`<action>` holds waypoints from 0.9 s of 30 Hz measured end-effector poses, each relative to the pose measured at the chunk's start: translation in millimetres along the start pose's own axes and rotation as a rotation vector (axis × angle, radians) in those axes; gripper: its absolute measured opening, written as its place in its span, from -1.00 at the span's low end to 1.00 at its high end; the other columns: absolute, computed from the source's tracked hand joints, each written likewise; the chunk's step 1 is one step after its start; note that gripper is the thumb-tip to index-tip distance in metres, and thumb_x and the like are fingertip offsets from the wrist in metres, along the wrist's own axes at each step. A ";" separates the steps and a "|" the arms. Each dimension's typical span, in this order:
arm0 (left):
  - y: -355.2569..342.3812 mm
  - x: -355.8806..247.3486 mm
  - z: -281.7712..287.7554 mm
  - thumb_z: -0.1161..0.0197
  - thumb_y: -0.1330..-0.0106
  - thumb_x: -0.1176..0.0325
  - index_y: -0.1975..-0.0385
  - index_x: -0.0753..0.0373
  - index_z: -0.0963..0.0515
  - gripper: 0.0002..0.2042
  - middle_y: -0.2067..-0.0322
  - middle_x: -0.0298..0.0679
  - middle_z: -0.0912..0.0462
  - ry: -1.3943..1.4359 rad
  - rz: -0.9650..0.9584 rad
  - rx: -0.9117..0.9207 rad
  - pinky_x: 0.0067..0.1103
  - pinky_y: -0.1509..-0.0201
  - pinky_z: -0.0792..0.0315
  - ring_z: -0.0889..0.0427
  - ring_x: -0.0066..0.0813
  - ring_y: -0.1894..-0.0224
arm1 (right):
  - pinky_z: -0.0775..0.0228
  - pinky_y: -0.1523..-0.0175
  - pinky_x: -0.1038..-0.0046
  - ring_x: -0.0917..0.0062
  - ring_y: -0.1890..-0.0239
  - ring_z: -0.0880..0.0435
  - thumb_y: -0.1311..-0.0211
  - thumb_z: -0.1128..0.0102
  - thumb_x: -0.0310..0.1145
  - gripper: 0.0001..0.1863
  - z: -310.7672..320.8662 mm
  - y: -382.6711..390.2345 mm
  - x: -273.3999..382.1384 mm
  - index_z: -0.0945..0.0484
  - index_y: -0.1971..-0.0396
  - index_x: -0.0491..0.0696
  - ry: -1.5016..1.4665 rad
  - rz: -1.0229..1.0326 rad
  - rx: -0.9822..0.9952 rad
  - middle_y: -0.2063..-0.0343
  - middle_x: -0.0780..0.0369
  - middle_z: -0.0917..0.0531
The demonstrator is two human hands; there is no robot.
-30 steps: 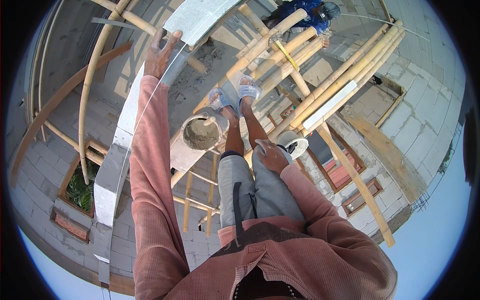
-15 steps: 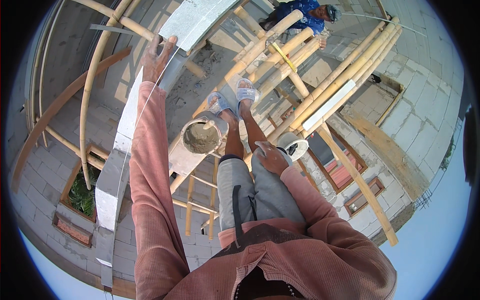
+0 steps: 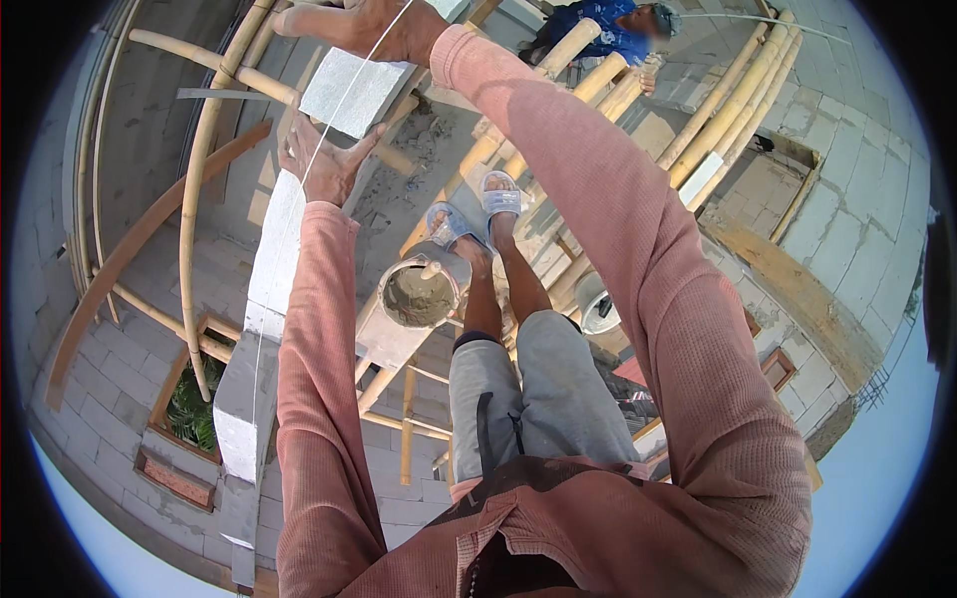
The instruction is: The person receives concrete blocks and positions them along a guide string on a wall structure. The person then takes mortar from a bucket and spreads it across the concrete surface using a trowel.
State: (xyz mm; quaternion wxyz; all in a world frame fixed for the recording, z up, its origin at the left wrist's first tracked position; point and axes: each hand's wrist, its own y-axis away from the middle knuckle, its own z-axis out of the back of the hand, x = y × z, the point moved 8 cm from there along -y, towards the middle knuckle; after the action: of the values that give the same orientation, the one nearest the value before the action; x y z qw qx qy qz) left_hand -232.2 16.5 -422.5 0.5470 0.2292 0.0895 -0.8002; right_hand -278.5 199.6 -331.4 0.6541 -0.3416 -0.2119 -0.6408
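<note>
A pale aerated block (image 3: 344,92) rests on the wall top at upper left, with a white string (image 3: 257,379) running along it. My left hand (image 3: 327,169) has thumb and fingers around the block's near end. My right hand (image 3: 384,28) reaches over the block's far end at the top edge; some fingers are hidden or cropped. More blocks (image 3: 269,259) form the row below my left hand. A bucket of grey mortar (image 3: 414,297) with a tool in it sits beside my sandalled feet (image 3: 500,197).
Bamboo scaffolding poles (image 3: 718,100) surround my legs. A co-worker in blue (image 3: 603,35) is at the upper right among them. A white bucket (image 3: 595,304) sits right of my legs. Block walls (image 3: 847,199), a leaning plank (image 3: 150,239) and a window opening (image 3: 189,399) lie around.
My right hand has left my right thigh and swung up to the block at the top. My left hand appears slightly lower in view, still at the block's end.
</note>
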 end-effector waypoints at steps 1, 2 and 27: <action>-1.3 1.6 -0.1 -0.49 0.21 -0.45 -0.41 0.46 -0.04 0.34 -0.23 0.15 -0.37 -0.092 0.054 0.040 -0.12 -0.44 0.06 -0.30 0.01 -0.31 | -0.48 0.35 0.38 0.40 0.60 -0.59 -0.27 -0.29 0.04 -0.56 -8.1 -16.2 -12.9 -0.73 0.44 -0.08 0.052 -0.013 -0.006 0.67 0.16 -0.61; -1.0 -2.6 5.5 -0.50 0.19 -0.43 -0.39 0.40 -0.09 0.27 -0.13 0.01 -0.43 -0.104 -0.009 -0.050 -0.20 -0.39 0.04 -0.38 -0.08 -0.17 | -0.49 0.35 0.38 0.40 0.59 -0.59 -0.27 -0.29 0.04 -0.56 -13.9 -27.5 -24.7 -0.73 0.44 -0.08 0.090 -0.028 -0.011 0.66 0.16 -0.61; 0.6 -7.5 2.4 -0.59 0.13 -0.11 -0.43 0.26 -0.05 0.15 -0.28 -0.02 -0.30 -0.051 0.001 0.019 -0.15 -0.46 0.05 -0.24 -0.06 -0.37 | -0.54 0.31 0.39 0.38 0.53 -0.67 -0.26 -0.28 0.02 -0.58 -23.5 -74.8 -113.1 -0.74 0.40 -0.09 0.203 -0.122 -0.060 0.60 0.13 -0.67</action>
State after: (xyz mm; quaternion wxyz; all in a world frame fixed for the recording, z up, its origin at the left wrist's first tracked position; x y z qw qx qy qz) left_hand -230.1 21.5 -416.8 0.5472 0.2139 0.0678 -0.8064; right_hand -365.9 265.2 -415.0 0.6215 -0.2807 -0.1459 -0.7167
